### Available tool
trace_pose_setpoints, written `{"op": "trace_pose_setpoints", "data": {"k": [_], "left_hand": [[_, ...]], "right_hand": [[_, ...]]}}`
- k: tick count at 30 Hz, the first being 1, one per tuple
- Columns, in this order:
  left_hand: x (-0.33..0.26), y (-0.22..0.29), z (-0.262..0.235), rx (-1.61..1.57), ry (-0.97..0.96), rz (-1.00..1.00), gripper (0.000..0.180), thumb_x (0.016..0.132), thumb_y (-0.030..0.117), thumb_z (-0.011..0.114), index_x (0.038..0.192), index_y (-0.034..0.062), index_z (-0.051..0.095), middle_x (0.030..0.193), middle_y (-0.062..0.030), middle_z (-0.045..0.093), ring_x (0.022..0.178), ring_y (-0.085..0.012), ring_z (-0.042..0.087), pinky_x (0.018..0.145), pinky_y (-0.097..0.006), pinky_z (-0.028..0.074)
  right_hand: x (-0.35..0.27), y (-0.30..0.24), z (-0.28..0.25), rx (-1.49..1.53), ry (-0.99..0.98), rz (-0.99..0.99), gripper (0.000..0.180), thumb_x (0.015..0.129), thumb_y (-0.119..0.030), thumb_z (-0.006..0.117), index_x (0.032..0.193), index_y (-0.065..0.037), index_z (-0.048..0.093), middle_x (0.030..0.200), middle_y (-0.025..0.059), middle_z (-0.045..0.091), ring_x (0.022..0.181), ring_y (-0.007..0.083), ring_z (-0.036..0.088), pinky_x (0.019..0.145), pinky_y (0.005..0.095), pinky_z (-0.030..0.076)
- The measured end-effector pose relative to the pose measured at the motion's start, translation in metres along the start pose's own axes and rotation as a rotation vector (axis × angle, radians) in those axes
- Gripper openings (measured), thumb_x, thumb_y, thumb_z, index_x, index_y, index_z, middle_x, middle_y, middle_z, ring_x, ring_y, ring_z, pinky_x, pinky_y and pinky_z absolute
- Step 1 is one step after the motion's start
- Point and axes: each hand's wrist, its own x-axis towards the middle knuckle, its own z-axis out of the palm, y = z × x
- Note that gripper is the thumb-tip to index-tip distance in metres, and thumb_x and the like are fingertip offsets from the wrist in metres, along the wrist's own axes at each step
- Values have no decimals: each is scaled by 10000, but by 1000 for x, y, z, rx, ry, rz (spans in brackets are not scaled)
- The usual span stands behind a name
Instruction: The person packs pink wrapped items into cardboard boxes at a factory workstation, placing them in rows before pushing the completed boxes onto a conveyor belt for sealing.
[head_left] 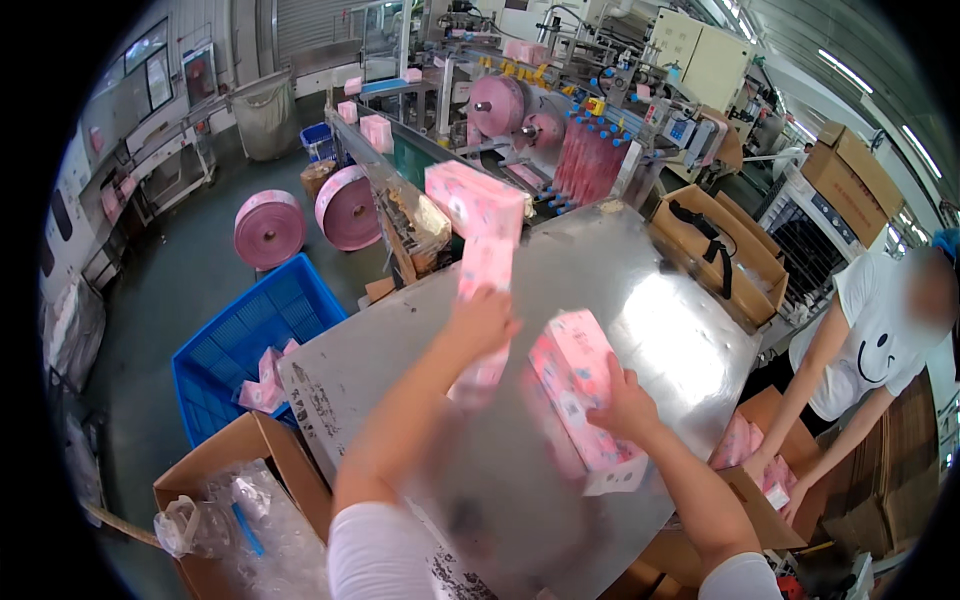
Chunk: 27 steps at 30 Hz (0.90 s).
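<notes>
Over the metal table, my left hand is closed around a long pink printed tissue pack, which shows above and below my fingers. Its far end meets another pink tissue pack at the end of the conveyor; whether they touch I cannot tell. My right hand grips a pair of pink tissue packs lying side by side, thumb on the upper face and the other fingers partly hidden. Their near end shows a white face. The lower edges of the packs are blurred.
Left of the table stand a blue crate with several pink packs and a carton of clear plastic bags. Pink film rolls rest on the floor. At right, a co-worker reaches into a carton. An open carton edges the table.
</notes>
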Motion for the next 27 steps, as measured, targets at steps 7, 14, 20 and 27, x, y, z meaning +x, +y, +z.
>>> {"op": "trace_pose_setpoints", "data": {"k": [7,14,20,27], "left_hand": [[-240,100,-111,-23,-198,-124,430,764,508,623,868,94,677,1305,-72,454,1240,-361,339,818,-624,364],[-297,97,-122,105,-110,-336,522,706,574,655,913,93,660,1376,-85,404,1297,-362,284,843,-662,296],[-287,100,-119,91,-131,-340,528,705,581,647,890,87,654,1369,-98,410,1290,-360,294,830,-665,300],[-282,91,-110,101,-77,-349,495,726,557,640,884,88,654,1359,-113,414,1295,-360,281,817,-664,302]], "right_hand": [[-74,-30,29,230,-27,-285,927,689,-342,706,1415,-73,195,1182,250,472,1028,422,523,881,462,444],[66,-108,7,-12,426,-926,558,777,-380,648,1194,-26,540,1253,179,504,1153,333,482,971,465,365],[212,-29,1,-134,219,-218,1032,657,-545,674,1433,-59,197,1357,254,373,1264,404,361,1045,438,311],[27,-24,51,20,-83,-560,1021,674,-535,684,1390,14,208,1269,261,455,1155,381,478,944,433,408]]}}
